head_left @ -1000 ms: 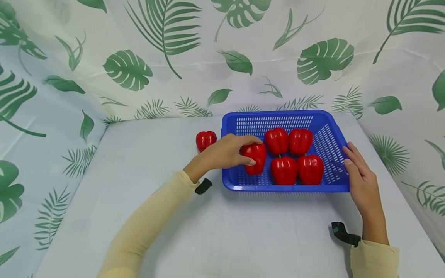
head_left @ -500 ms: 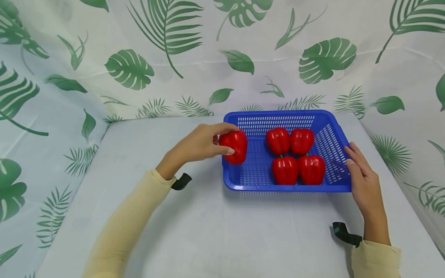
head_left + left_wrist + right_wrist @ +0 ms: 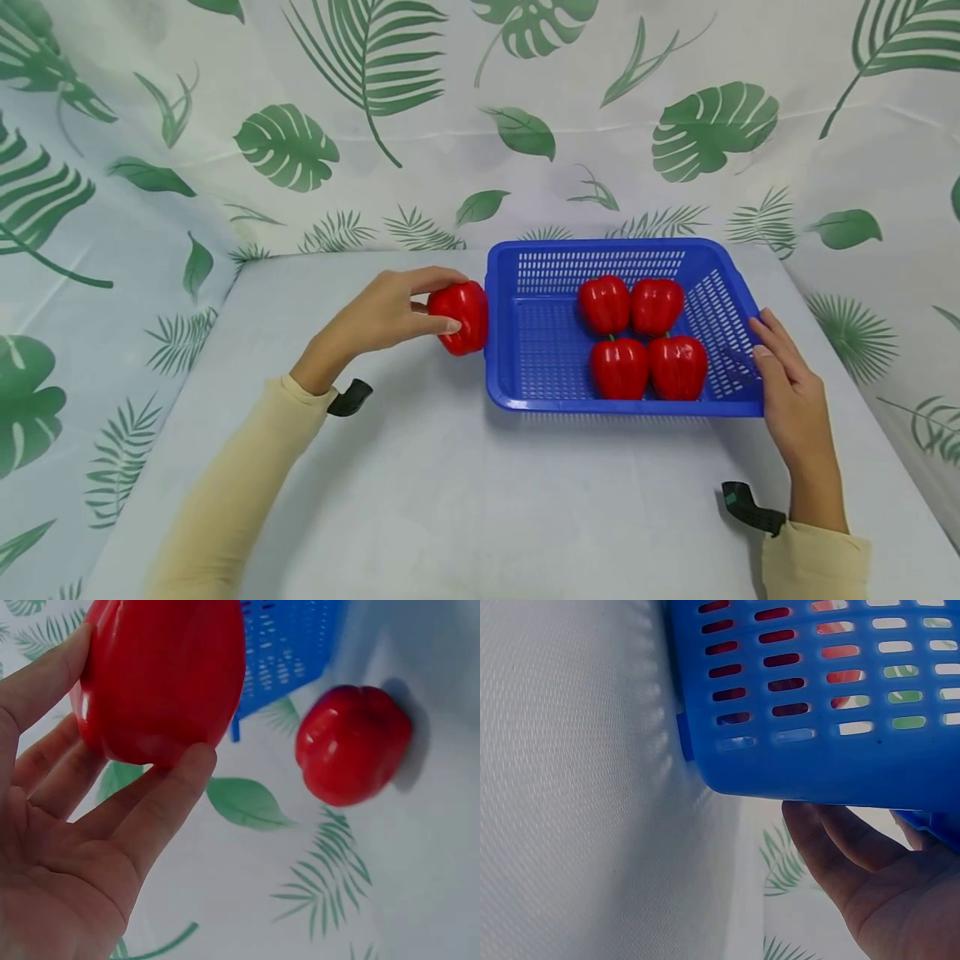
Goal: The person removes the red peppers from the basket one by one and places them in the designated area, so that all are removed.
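Observation:
My left hand [image 3: 382, 312] holds a red bell pepper [image 3: 463, 321] between thumb and fingertips, just left of the blue basket [image 3: 501, 333]. In the left wrist view, the gripped pepper [image 3: 161, 682] fills the top, with fingertips at its lower end. Another red pepper [image 3: 352, 746] lies beside the basket there; in the head view it is hidden behind the left hand. My right hand [image 3: 797, 396] rests on the basket's right rim, fingers fairly straight. The right wrist view has those fingers [image 3: 832, 847] against the basket's outer side [image 3: 802, 769].
Several red bell peppers [image 3: 648, 337] sit grouped in the right half of the basket. A pale cloth covers the table [image 3: 525, 500], and a leaf-print curtain [image 3: 420, 125] hangs behind it. Black wrist mounts [image 3: 348, 398] stick out from both wrists.
My left hand has carried the pepper leftward, out of the basket and over its left rim. The right hand has stayed on the basket; the other peppers inside have not moved.

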`<action>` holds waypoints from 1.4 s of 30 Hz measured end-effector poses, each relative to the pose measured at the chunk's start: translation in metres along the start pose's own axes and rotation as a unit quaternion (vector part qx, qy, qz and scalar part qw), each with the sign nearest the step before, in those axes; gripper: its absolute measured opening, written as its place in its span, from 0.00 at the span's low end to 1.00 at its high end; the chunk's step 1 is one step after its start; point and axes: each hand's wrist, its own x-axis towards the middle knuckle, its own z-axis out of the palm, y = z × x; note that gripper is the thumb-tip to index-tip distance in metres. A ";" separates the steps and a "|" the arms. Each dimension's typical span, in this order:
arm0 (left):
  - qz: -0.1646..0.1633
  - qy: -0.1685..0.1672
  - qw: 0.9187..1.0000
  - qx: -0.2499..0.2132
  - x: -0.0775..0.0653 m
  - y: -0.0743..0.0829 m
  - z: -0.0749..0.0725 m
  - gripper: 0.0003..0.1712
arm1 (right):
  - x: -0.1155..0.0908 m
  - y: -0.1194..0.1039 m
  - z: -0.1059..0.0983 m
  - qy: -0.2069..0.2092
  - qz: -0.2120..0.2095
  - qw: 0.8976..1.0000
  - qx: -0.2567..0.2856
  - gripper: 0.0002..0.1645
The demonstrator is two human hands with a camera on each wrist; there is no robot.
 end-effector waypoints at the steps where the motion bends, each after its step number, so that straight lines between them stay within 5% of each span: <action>1: -0.006 -0.001 1.000 -0.002 -0.001 -0.002 0.000 0.35 | 0.000 0.000 0.000 0.000 0.001 1.000 0.000 0.32; 18: -0.088 -0.025 0.995 -0.024 -0.014 -0.036 0.019 0.39 | 0.000 0.001 0.000 0.001 0.009 1.000 -0.003 0.32; 29: -0.102 -0.045 0.994 -0.015 -0.013 -0.059 0.042 0.37 | 0.000 0.000 -0.001 0.000 0.007 1.000 0.006 0.32; 42: -0.083 -0.069 0.994 -0.001 -0.010 -0.070 0.047 0.34 | 0.000 0.001 0.000 0.001 0.004 1.000 -0.002 0.32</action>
